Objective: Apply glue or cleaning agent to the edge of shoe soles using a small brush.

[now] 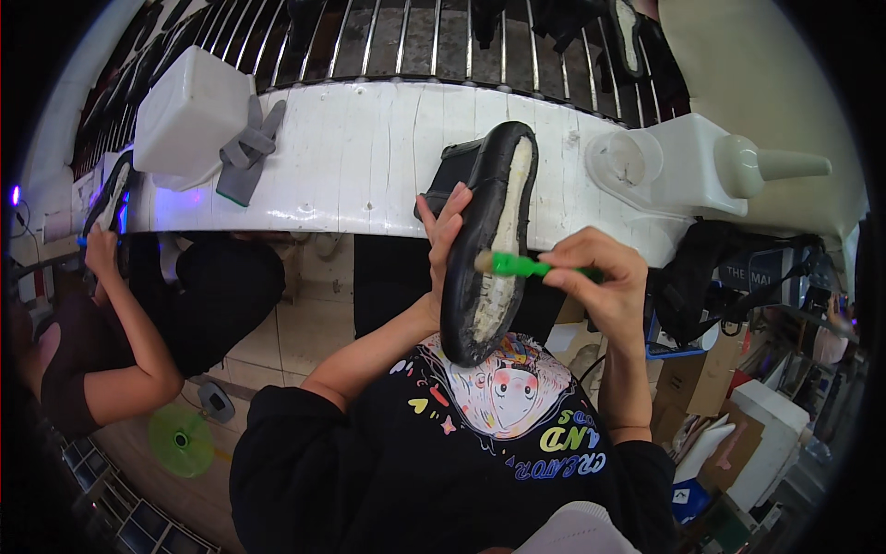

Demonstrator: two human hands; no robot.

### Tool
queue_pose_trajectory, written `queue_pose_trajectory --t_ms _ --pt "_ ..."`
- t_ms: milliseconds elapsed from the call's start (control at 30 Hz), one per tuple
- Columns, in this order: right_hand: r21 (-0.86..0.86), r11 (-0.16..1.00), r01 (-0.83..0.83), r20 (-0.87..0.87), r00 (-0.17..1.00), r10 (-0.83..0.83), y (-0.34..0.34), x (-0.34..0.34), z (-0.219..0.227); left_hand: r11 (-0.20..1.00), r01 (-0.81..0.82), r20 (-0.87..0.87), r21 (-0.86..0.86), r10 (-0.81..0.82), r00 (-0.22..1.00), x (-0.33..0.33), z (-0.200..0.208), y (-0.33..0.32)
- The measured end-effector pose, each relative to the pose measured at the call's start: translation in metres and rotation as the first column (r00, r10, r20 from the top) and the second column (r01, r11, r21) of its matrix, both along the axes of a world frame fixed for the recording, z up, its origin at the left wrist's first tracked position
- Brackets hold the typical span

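Shoe at white bench; barred rack

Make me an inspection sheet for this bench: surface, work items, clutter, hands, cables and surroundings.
Surface: white bench, with thin dark lines across it.
Work items: black shoe, pale underside showing; green brush, bristles at the underside, contact unclear.
Clutter: white container with grey glove against it; white nozzle bottle beside a clear round cup.
Hands: left hand supports the shoe; right hand grips the brush.
Cables: thin dark cord at far left; where it leads cannot be told.
Surroundings: metal-barred rack beyond the bench; co-worker's hand at left; green fan below.
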State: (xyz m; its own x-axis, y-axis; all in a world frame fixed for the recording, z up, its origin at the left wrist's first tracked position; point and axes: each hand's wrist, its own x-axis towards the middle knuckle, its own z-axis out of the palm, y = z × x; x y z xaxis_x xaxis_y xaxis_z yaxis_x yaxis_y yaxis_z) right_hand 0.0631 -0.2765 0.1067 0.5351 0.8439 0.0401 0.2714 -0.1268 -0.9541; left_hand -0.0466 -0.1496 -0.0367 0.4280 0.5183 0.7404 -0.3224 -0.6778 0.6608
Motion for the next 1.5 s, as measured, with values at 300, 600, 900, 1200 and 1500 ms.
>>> queue_pose_trajectory --t_ms 300,600,900,1200,1500 --pt "-0.047 0.979 0.198 0.072 0.978 -0.194 0.005 0.005 -0.021 1.0 -0.021 -0.006 -0.022 0.021 1.0 0.002 0.006 -0.004" --pt "-0.075 0.997 -0.018 -0.032 0.999 0.016 -0.002 0.001 -0.002 1.0 0.012 -0.01 0.006 -0.012 1.0 -0.002 -0.005 -0.003" --pt "-0.163 0.93 0.328 0.15 0.94 -0.306 0.021 0.046 -0.049 0.996 0.001 -0.082 0.092 0.007 0.997 -0.003 -0.002 -0.003" --pt "-0.177 0.958 0.225 0.23 0.956 -0.182 0.024 0.058 -0.037 0.997 -0.004 -0.081 0.077 0.011 0.997 -0.004 -0.002 -0.004" --pt "-0.162 0.944 0.288 0.368 0.905 -0.213 0.036 0.064 -0.043 0.995 -0.039 -0.015 0.096 0.04 0.999 -0.002 -0.007 -0.007"
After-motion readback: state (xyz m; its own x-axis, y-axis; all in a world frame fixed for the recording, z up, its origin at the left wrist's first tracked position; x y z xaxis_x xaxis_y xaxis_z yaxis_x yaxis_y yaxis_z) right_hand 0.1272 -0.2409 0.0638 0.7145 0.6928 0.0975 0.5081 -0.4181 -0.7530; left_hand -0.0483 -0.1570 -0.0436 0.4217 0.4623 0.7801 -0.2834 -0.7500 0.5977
